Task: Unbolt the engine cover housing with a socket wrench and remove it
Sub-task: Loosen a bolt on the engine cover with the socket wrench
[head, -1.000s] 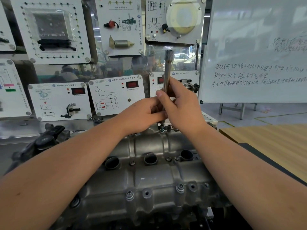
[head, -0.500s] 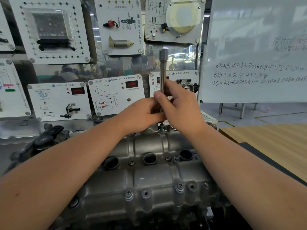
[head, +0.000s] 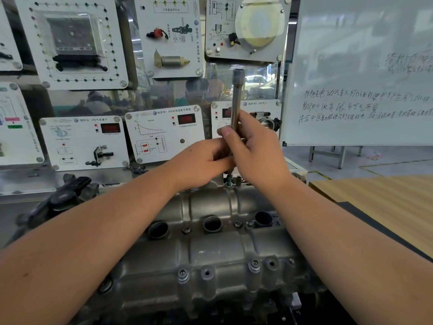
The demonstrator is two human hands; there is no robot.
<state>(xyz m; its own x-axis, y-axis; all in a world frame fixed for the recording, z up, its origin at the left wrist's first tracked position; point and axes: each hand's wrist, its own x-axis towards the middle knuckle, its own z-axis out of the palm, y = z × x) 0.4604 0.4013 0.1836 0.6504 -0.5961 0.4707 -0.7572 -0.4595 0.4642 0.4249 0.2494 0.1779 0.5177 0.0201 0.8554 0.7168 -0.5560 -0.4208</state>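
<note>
Grip: both hands close around one upright metal socket wrench (head: 235,99) above the far edge of the engine.
Right hand (head: 255,151): fingers and thumb wrap the shaft from the right — the thumb tip lies across its front.
Left hand (head: 201,161): curled around the lower part of the same tool, just beneath and touching the right hand.
Socket wrench: a slim steel bar, nearly vertical, its open top end rising well above both hands; the lower end is hidden behind the fingers.
Bolt (head: 229,178): a small bolt head stands directly under the hands at the far rim of the cover; whether the tool touches it cannot be told.
Engine cover housing (head: 210,249): grey cast metal, seated on the engine between the two forearms — three round wells in a row across its middle, bolts along the near edge.
Background: white training panels (head: 164,134) with diagrams behind the engine, a whiteboard (head: 360,73) with handwriting at right, a wooden tabletop (head: 386,198) below it.
</note>
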